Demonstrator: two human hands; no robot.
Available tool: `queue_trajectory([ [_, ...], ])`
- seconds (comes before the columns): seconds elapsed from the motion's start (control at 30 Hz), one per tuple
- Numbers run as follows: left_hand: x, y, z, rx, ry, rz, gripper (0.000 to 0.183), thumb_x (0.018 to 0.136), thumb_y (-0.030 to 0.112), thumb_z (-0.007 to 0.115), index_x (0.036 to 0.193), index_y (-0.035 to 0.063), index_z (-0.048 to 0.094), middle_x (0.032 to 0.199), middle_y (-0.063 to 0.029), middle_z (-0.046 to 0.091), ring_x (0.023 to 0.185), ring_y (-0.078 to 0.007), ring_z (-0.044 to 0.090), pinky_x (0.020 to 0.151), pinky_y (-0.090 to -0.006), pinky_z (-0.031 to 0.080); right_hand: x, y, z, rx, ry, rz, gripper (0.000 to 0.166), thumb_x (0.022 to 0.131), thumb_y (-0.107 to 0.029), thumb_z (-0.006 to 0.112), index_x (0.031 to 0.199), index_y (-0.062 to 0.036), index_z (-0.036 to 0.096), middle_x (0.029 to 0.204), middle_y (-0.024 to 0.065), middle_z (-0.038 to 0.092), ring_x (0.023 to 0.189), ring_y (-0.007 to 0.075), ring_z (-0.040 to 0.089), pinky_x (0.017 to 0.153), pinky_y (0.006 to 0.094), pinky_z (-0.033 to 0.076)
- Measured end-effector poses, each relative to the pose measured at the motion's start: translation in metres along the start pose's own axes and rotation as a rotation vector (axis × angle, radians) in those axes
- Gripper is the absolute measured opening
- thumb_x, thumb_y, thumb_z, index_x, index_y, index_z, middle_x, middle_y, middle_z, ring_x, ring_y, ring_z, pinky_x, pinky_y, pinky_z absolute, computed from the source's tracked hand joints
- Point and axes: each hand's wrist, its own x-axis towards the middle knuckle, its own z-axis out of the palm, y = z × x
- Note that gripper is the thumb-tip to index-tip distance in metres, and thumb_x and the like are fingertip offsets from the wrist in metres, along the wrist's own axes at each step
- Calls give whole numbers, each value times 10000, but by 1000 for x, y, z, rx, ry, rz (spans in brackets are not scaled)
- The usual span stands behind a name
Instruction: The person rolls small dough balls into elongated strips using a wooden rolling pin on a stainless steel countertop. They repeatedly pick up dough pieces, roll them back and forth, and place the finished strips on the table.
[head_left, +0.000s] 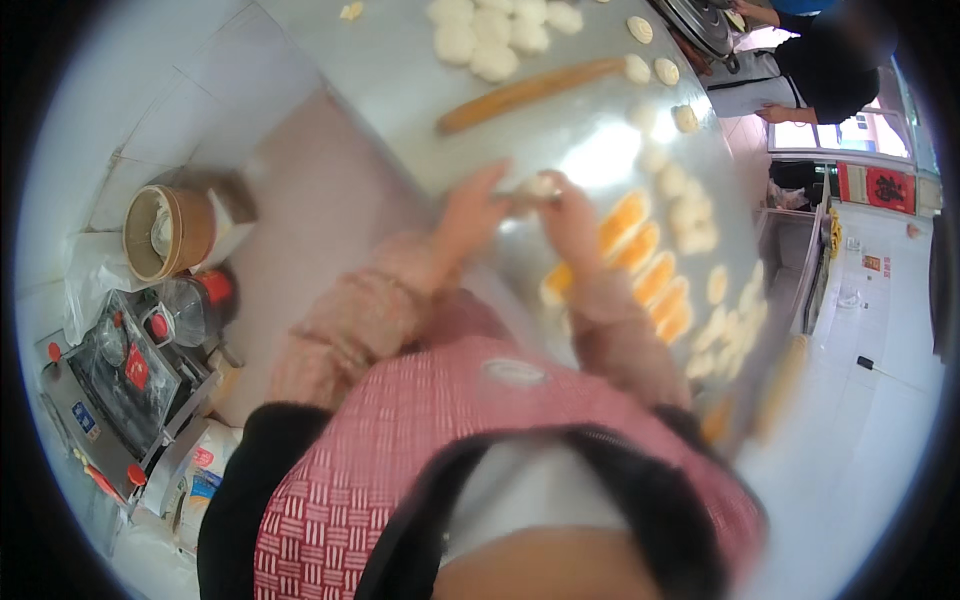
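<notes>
My left hand (474, 214) and my right hand (568, 217) are close together above the near edge of a metal worktable (405, 82). A small pale piece of dough (541, 185) is at the fingertips of my right hand. My left fingers reach towards it, but blur hides whether they touch it. Beyond my hands lies a wooden rolling pin (525, 96), with a cluster of white dough balls (487, 34) behind it. Several long pieces with orange-yellow tops (652, 274) lie beside my right forearm. Pale dough pieces (686, 206) and coiled dough rolls (666, 72) sit farther right.
At the upper right, a person (832, 67) stands by the table with a hand on a grey box-like thing (754, 90); a metal pot or lid (697, 26) is near. Left of me are a round wooden container (169, 232), a plastic jug (191, 307) and metal equipment (124, 382).
</notes>
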Motion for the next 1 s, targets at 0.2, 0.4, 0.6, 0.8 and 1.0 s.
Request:
queue_trajectory([
  [0.2, 1, 2, 25, 88, -327, -70, 439, 720, 68, 710, 1128, 41, 550, 1051, -112, 612, 914, -238, 610, 812, -337, 483, -7, 2, -30, -9, 48, -88, 289, 773, -88, 651, 1054, -30, 609, 901, 138, 590, 699, 238, 614, 624, 304, 508],
  [0.4, 2, -5, 36, 252, -311, 166, 422, 678, 113, 746, 1055, 61, 562, 964, -126, 603, 877, -307, 575, 769, -378, 468, -18, 12, -22, -93, 113, -32, 173, 769, -76, 647, 931, -16, 648, 871, 119, 590, 690, 242, 608, 628, 301, 501],
  [0.6, 11, -14, 17, 385, -404, 276, 613, 620, 124, 770, 1168, 57, 504, 1187, -155, 516, 1128, -323, 468, 934, -393, 398, -20, 5, 13, -52, 166, 205, 112, 740, -50, 635, 846, -17, 651, 810, 118, 563, 689, 279, 586, 631, 335, 487],
  [0.8, 29, -24, -37, 277, -528, 287, 635, 654, 106, 731, 1228, 49, 466, 1313, -148, 436, 1244, -321, 374, 1016, -408, 333, -12, 24, 53, -336, 221, 222, 68, 731, -36, 581, 775, -17, 629, 788, 132, 544, 745, 326, 557, 678, 397, 470],
  [1.0, 69, -28, -153, 465, -333, 445, 482, 694, 35, 665, 1152, 44, 516, 1187, -130, 535, 1124, -311, 479, 966, -391, 375, 16, -29, -21, 27, -95, 564, 138, 710, -84, 618, 817, -2, 645, 767, 153, 611, 712, 330, 597, 666, 378, 487],
])
